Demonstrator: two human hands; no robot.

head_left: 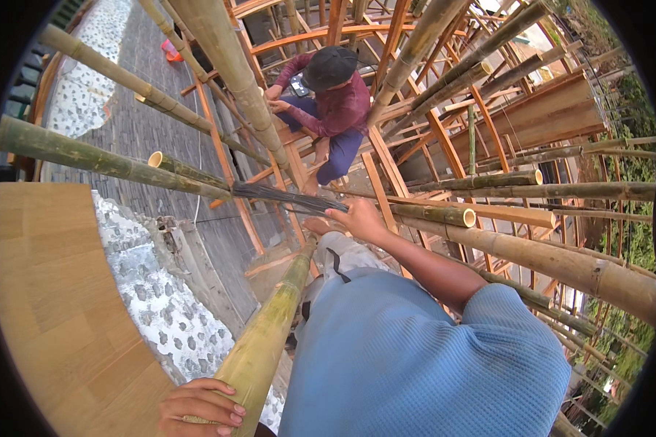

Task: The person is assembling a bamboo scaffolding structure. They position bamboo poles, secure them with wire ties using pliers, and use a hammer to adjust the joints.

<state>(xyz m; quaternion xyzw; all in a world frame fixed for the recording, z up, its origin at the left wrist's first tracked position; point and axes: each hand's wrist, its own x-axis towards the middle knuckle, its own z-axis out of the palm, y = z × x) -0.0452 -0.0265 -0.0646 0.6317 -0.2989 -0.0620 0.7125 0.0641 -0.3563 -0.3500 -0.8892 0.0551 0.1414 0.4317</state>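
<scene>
My left hand [202, 409] is closed round the near end of a thick yellow-green bamboo pole [270, 320], which slants away from me at the lower left. In my right hand [361, 220] is a bundle of thin dark strands [288, 198] that look like tie wires. My fingers wrap one end of the bundle. Its far end reaches left to the bamboo pole [116, 160] that crosses there; whether it touches that pole I cannot tell. Below my right hand, one of my bare feet [317, 226] shows in part.
A person in a dark cap and maroon shirt [339, 109] crouches ahead among bamboo poles. Orange-brown timber [444, 142] forms a framework to the right. Dark tiled surface [149, 102] lies left, beside a speckled white strip [168, 291] and a wooden panel [51, 291]. Cut bamboo [444, 215] juts nearby.
</scene>
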